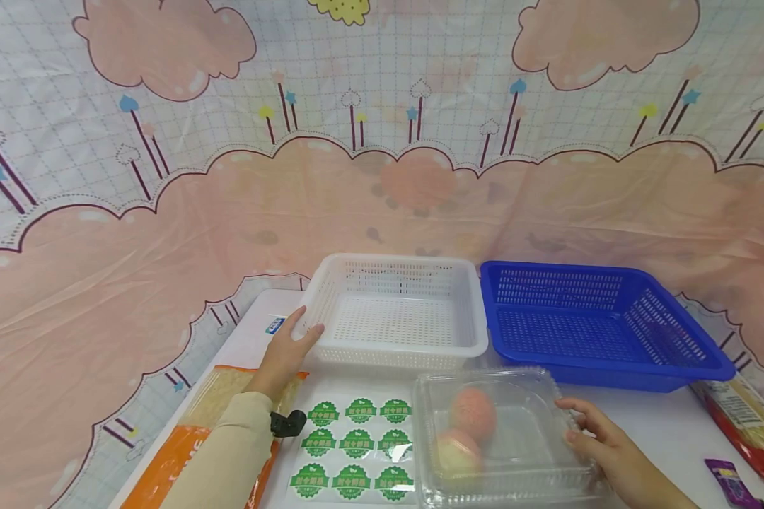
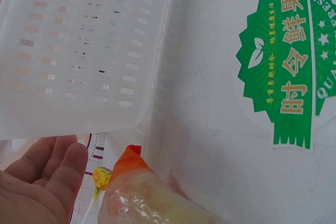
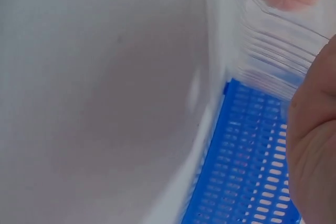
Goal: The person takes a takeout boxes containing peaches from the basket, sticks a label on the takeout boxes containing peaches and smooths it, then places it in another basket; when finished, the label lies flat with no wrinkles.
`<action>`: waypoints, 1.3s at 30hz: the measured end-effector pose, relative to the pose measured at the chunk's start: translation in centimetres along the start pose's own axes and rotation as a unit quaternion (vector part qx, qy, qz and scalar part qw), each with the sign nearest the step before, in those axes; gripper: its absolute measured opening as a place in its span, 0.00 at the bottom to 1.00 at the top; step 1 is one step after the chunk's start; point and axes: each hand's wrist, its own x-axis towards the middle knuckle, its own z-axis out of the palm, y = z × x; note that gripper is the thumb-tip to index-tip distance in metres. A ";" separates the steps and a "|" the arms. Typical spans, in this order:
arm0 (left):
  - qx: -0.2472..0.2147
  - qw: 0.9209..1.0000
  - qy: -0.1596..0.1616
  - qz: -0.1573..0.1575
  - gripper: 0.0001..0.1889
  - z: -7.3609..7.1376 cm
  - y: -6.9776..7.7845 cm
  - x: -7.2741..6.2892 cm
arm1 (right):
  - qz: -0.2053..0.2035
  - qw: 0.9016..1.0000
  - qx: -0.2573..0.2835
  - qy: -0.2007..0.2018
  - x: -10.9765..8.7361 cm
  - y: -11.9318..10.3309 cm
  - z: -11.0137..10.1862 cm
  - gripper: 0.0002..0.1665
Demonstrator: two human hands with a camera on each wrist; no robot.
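Note:
My right hand point(image 1: 611, 445) grips the right edge of a clear plastic box point(image 1: 535, 438), its fingertips at the rim. Inside the box, towards its left side, are two round reddish fruits point(image 1: 473, 415), one paler and yellower. My left hand point(image 1: 288, 353) is at the left side of a white plastic basket point(image 1: 401, 318), fingers extended and thumb near the front corner of its rim. In the left wrist view the left fingers point(image 2: 58, 166) look loosely bent beside the basket wall. A sheet of green round stickers point(image 1: 356, 444) lies left of the box.
A blue basket point(image 1: 560, 332) stands to the right of the white one. An orange-and-clear food bag point(image 1: 184, 438) lies under my left forearm. At the right are a red-and-clear package point(image 1: 748, 417) and a small purple packet point(image 1: 732, 483). A patterned curtain point(image 1: 382, 205) hangs behind.

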 end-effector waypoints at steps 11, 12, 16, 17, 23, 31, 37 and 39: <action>0.004 1.000 -0.002 0.003 0.47 0.0 0.0 0.1 | -0.007 1.000 -0.017 -0.011 0.2 0.6 -1.2 0.25; 0.004 1.000 -0.002 0.003 0.47 0.0 0.0 0.1 | -0.012 1.000 -0.018 -0.012 0.1 0.6 -1.2 0.25; 0.004 1.000 -0.001 0.001 0.47 0.0 0.0 0.1 | -0.017 1.000 -0.022 -0.007 0.1 0.6 -1.2 0.26; 0.004 1.000 0.000 0.000 0.47 0.0 0.0 0.1 | -0.016 1.000 -0.021 -0.006 0.1 0.6 -1.2 0.26; 0.002 1.000 -0.001 -0.004 0.47 0.1 0.1 0.1 | 0.001 0.999 -0.033 -0.014 0.2 0.6 -1.6 0.23; -0.001 1.000 -0.001 -0.005 0.47 0.0 0.0 0.0 | 0.021 0.997 -0.071 0.002 0.3 0.4 -1.8 0.33; -0.007 1.000 -0.007 0.001 0.49 -0.1 -0.2 0.2 | 0.001 0.995 -0.098 0.002 0.0 -0.1 -1.8 0.33; -0.007 1.000 -0.009 0.001 0.49 -0.2 -0.2 0.1 | -0.016 0.994 -0.106 -0.002 0.0 -0.1 -1.9 0.32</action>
